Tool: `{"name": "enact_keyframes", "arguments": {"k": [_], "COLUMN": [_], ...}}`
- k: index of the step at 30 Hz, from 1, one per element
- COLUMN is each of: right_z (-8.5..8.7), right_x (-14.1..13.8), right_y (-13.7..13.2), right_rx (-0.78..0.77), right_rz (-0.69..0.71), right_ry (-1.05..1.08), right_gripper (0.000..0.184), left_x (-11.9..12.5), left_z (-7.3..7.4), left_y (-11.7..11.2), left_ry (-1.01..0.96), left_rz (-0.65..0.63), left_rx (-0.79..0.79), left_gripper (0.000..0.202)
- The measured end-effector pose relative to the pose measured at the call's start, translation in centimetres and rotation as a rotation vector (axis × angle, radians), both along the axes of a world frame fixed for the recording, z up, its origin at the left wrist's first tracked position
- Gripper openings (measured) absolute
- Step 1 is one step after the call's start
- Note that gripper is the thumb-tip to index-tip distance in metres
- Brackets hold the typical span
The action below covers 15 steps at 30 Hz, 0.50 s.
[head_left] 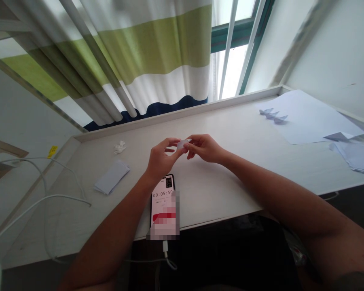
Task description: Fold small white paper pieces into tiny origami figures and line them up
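Between my two hands, above the middle of the white desk (212,186), is a small piece of folded white paper (182,143). My left hand (164,157) pinches its left side and lower edge with thumb and fingers. On the other side, my right hand (203,147) grips the paper's right end, thumb in front. The fingers cover part of the folds. Just below my left wrist lies a phone (163,202) with a running-time display, plugged into a cable.
Small folded paper boats (272,115) sit on a large white sheet (309,109) at the right, near a paper stack (358,155). At the left are folded paper strips (112,177), a crumpled paper (119,147) and loose white cables (42,198). A raised ledge (182,115) borders the back.
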State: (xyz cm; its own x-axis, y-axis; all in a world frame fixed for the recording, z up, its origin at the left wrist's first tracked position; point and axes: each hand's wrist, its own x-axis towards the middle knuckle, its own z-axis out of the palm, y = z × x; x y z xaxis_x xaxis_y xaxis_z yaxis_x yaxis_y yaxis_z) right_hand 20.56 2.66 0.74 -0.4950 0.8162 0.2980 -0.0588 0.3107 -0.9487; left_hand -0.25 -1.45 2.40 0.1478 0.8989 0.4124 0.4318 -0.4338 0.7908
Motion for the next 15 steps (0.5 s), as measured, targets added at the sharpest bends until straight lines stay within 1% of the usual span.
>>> {"name": "enact_keyframes", "arguments": {"k": [4, 8, 12, 15], "right_z": [-0.02, 0.09, 0.23, 0.32], "right_x": [0.19, 0.35, 0.63, 0.82], "right_y": [0.3, 0.26, 0.24, 0.3], "right_rx": [0.017, 0.042, 0.108, 0.182], "right_rz": [-0.019, -0.023, -0.04, -0.093], "right_ry": [0.007, -0.02, -0.102, -0.226], "right_gripper": [0.047, 0.042, 0.036, 0.027], "left_x": [0.26, 0.26, -0.1, -0.49], "left_z": [0.03, -0.02, -0.32, -0.69], "left_y": [0.08, 0.26, 0.57, 0.78], "left_ry": [-0.17, -0.279, -0.272, -0.148], "left_rz": [-0.084, -0.127, -0.128, -0.09], "left_rx": [-0.163, -0.242, -0.237, -0.164], "left_gripper": [0.045, 0.047, 0.046, 0.045]}}
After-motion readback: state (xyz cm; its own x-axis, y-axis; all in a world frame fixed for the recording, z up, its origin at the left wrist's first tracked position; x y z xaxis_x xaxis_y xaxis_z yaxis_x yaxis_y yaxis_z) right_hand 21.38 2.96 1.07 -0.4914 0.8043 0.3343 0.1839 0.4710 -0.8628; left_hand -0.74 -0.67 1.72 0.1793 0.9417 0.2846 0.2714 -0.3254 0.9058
